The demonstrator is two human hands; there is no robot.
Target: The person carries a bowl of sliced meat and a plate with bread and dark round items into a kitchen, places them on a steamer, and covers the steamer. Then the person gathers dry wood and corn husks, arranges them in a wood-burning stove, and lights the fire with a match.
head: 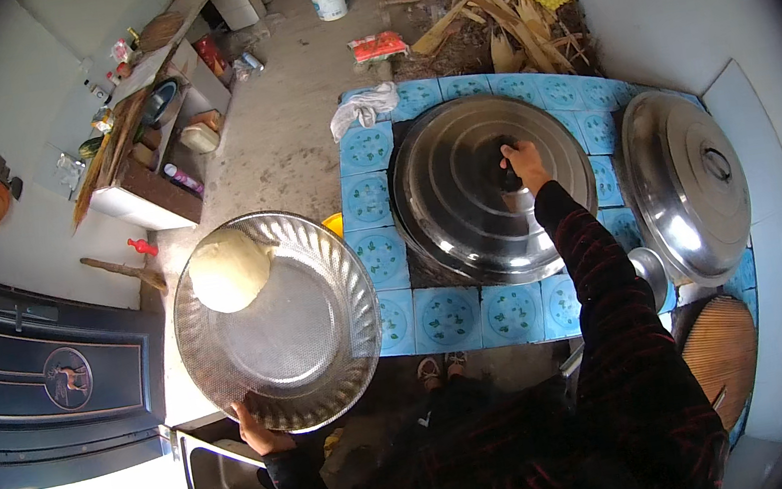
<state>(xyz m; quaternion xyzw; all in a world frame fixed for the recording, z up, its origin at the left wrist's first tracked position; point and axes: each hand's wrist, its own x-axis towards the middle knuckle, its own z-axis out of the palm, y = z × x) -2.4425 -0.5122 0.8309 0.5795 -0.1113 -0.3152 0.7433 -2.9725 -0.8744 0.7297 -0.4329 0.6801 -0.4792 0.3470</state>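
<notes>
My left hand (pixel 260 432) grips the near rim of a large perforated metal basin (pixel 282 329), held out left of the tiled stove. A smooth, pale ball, apparently dough (pixel 229 270), lies against the basin's far left side. My right hand (pixel 524 162) is closed around the dark knob of a wide metal wok lid (pixel 465 233), which sits over the round opening of the stove. Whether the lid is slightly raised, I cannot tell. What is under it is hidden.
Blue floral tiles (pixel 447 318) edge the stove. A second metal lid (pixel 690 192) stands at its right, near a metal bowl (pixel 649 274) and a ribbed round board (pixel 726 354). A white cloth (pixel 364 106) lies on the far left corner. A sink (pixel 225 482) is at lower left.
</notes>
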